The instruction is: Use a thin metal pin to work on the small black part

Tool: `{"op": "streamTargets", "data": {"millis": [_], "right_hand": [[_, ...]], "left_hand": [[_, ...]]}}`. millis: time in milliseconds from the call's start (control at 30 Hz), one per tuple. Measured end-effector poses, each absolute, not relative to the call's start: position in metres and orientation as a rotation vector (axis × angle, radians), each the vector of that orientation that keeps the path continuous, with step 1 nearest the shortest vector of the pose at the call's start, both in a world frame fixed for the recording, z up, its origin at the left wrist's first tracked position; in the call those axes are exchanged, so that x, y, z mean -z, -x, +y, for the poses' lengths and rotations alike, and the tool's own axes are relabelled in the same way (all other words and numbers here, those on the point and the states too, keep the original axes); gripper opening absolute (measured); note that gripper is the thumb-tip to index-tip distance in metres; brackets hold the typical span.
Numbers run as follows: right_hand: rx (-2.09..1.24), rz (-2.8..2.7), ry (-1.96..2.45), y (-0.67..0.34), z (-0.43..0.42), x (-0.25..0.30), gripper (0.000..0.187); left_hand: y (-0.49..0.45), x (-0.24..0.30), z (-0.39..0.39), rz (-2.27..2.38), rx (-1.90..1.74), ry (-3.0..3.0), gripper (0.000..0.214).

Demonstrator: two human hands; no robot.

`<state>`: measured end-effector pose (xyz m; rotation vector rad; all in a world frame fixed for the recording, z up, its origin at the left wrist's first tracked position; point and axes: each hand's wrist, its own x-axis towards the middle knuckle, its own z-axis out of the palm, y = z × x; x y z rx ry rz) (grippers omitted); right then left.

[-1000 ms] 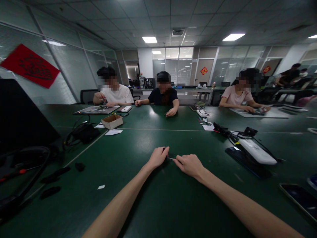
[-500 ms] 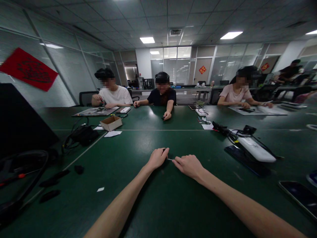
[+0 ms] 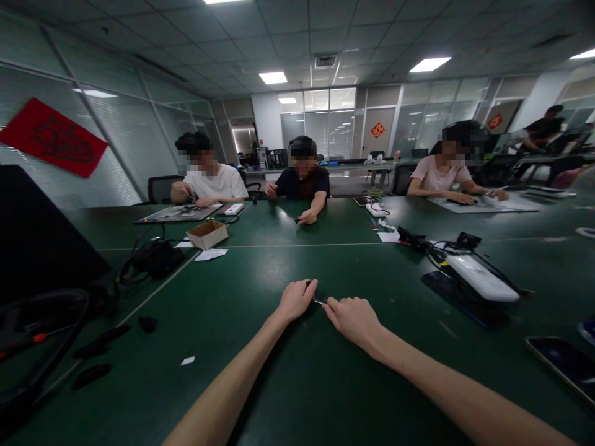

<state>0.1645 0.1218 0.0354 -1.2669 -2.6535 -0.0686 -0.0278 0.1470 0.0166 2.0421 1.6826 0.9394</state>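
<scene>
Both my hands rest on the green table (image 3: 297, 384) straight ahead of me. My left hand (image 3: 296, 299) is curled shut around a small dark object that barely shows past the thumb. My right hand (image 3: 352, 319) is closed in a pinch on a thin pale pin-like piece (image 3: 318, 302) that bridges the short gap between the two hands. I cannot make out what the dark object is.
A white oblong device (image 3: 481, 278), a dark phone (image 3: 460, 297) and tangled cables (image 3: 425, 246) lie to the right, another phone (image 3: 560, 362) at the right edge. Left are a cardboard box (image 3: 207, 234), a black pouch (image 3: 155, 258), small black parts (image 3: 95, 342). Three people sit across the table.
My hands have stayed together in nearly the same spot. The person in dark clothes across the table has drawn one hand in toward the chest.
</scene>
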Motion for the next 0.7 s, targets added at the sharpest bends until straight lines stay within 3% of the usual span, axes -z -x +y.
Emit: {"op": "streamTargets", "data": {"millis": [367, 700], "right_hand": [[-0.305, -2.341, 1.337, -0.169, 0.134, -0.036, 0.053], [-0.085, -2.53, 1.105, -0.166, 0.128, -0.032, 0.049]], "left_hand": [[0.035, -0.019, 0.151, 1.524, -1.064, -1.85, 0.063], [0.039, -0.02, 0.149, 1.496, -1.142, -1.727, 0.061]]}}
